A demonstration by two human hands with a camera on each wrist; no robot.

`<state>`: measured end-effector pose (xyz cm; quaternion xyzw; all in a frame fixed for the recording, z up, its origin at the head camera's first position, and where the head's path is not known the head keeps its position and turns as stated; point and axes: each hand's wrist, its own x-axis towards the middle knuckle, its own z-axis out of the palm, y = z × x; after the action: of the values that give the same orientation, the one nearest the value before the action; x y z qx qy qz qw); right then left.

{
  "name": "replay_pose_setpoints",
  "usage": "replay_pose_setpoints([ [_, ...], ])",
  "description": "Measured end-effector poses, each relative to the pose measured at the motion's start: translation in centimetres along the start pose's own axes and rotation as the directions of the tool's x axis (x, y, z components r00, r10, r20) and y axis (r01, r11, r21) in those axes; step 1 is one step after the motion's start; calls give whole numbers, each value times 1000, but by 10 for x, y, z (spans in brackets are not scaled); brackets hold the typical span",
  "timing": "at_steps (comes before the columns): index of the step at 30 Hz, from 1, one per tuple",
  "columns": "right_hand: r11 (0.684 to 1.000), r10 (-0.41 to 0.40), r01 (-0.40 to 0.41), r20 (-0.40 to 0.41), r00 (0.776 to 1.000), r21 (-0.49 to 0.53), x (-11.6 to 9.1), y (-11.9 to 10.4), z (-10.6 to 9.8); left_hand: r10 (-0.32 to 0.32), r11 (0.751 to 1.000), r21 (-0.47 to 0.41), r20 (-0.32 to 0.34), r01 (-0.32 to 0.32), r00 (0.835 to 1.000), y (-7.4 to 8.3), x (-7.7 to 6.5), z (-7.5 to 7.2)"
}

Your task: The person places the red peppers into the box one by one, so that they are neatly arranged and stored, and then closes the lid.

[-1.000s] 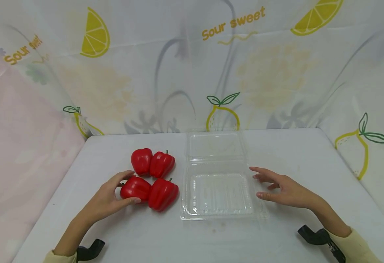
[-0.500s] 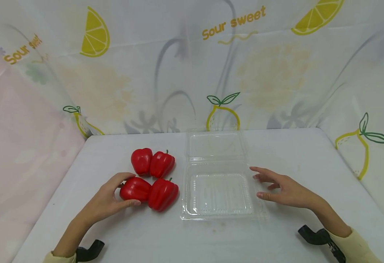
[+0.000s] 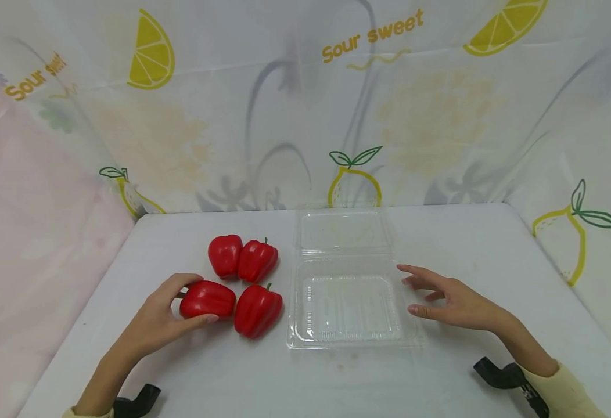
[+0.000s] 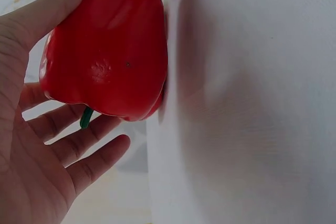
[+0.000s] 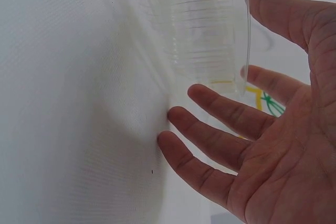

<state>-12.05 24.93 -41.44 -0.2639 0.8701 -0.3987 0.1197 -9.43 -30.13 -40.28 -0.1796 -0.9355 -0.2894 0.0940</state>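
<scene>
My left hand (image 3: 161, 319) grips a red bell pepper (image 3: 208, 299), thumb on the near side and index finger on the far side. In the left wrist view that bell pepper (image 4: 107, 51) lies between thumb and fingers, its green stem pointing toward the palm. A second bell pepper (image 3: 258, 311) lies just right of it, with a narrow gap between them. My right hand (image 3: 454, 302) is beside the right edge of a clear plastic container (image 3: 355, 307), fingers spread and holding nothing. In the right wrist view the fingers are around the container's wall (image 5: 210, 35); contact cannot be told.
Two more red bell peppers (image 3: 225, 256) lie side by side behind the held one. The container's lid (image 3: 344, 230) is folded back, flat toward the rear edge of the white table (image 3: 441, 232). A printed cloth (image 3: 305, 116) hangs behind and along the sides.
My left hand has drawn the gripped bell pepper a little to the left, parting it from the one on its right. My right hand and the container have stayed put.
</scene>
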Motion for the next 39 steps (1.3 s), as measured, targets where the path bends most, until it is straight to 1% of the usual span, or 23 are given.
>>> replay_pose_setpoints([
  [4, 1000, 6, -6, 3, 1000, -2, 0, -1, 0, -25, 1000, 16, -37, 26, 999, 7, -1, -6],
  [6, 1000, 7, -7, 3, 1000, -2, 0, -1, 0, -28, 999, 19, -57, 29, 998, 11, 0, -8],
  [14, 1000, -4, 4, -2, 1000, 5, 0, 0, 0, 16, 999, 35, -147, -11, 989, 32, 4, -8],
  [20, 1000, -6, 6, 0, 1000, 9, 0, -1, 0, 29, 999, 51, -195, -19, 980, 52, 9, -7],
  [29, 1000, -6, 6, -2, 1000, 10, -1, -2, -1, 88, 996, 39, -219, -81, 972, 81, 19, 7],
  [39, 1000, 1, -1, -2, 1000, 7, 0, -1, 0, 93, 996, 1, -216, -95, 972, 109, 33, 27],
])
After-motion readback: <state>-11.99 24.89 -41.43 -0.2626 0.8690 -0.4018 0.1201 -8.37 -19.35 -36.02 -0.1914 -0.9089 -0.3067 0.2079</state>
